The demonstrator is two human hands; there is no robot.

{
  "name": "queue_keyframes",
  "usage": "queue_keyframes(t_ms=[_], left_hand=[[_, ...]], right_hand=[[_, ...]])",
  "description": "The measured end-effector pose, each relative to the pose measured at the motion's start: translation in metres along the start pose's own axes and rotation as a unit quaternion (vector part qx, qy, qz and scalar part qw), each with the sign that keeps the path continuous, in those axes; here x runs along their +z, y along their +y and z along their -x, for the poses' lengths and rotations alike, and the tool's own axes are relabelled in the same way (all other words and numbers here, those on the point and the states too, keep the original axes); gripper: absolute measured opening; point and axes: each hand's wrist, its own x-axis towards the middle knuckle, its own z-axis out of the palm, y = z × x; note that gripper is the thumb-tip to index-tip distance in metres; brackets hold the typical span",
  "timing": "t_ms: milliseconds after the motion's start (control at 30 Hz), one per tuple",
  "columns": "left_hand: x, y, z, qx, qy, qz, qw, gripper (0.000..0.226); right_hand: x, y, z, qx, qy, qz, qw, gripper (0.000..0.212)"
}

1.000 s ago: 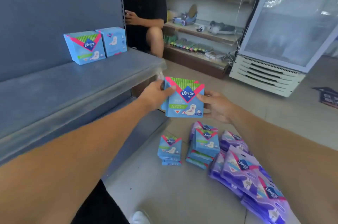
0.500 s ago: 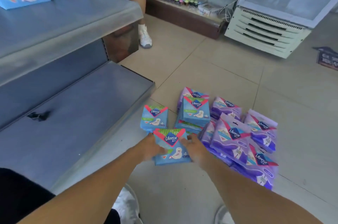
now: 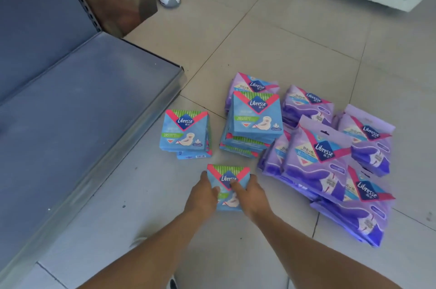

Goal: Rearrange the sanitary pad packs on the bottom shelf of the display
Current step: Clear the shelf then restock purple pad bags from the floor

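On the floor tiles (image 3: 283, 41), a blue pack (image 3: 226, 176) is grasped by the left hand (image 3: 204, 196) and right hand (image 3: 250, 194). Two blue stacks (image 3: 256, 119) and purple packs (image 3: 325, 154) are seen beside the bottom shelf (image 3: 82, 111).

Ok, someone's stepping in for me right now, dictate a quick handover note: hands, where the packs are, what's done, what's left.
Left hand and right hand: both grip one blue Libresse pack, low over the floor.
Packs: two blue stacks and a purple pack pile sit on the floor tiles, right of the shelf.
Bottom shelf: no packs on the part in view.
Done: nothing placed on that shelf that I can see.
Left: move the held pack and the floor packs onto the bottom shelf, in tidy order.
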Motion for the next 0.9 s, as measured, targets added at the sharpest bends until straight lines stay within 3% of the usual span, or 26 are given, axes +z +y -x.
queue_keyframes(t_ms=[133,300,500,567,700,900], left_hand=[[0.008,0.001,-0.001,0.026,0.031,-0.069,0.997,0.037],[0.006,0.010,-0.002,-0.007,0.017,-0.110,0.994,0.030],[-0.009,0.024,0.009,-0.015,-0.071,-0.221,0.973,0.066],[-0.022,0.032,0.018,0.002,-0.078,-0.249,0.965,0.064],[-0.065,0.060,0.046,0.069,-0.083,-0.324,0.940,0.031],[-0.159,0.110,0.125,0.162,-0.018,-0.440,0.883,0.036]], right_hand=[[0.005,0.007,-0.008,0.013,0.009,0.015,1.000,0.046],[0.000,0.006,-0.010,0.043,-0.006,0.069,0.997,0.053],[-0.015,-0.008,0.008,0.037,-0.011,0.142,0.989,0.053],[-0.024,-0.018,0.021,0.010,-0.007,0.174,0.985,0.052],[-0.049,-0.050,0.055,-0.077,-0.007,0.242,0.967,0.049],[-0.091,-0.135,0.119,-0.212,0.010,0.368,0.905,0.065]])
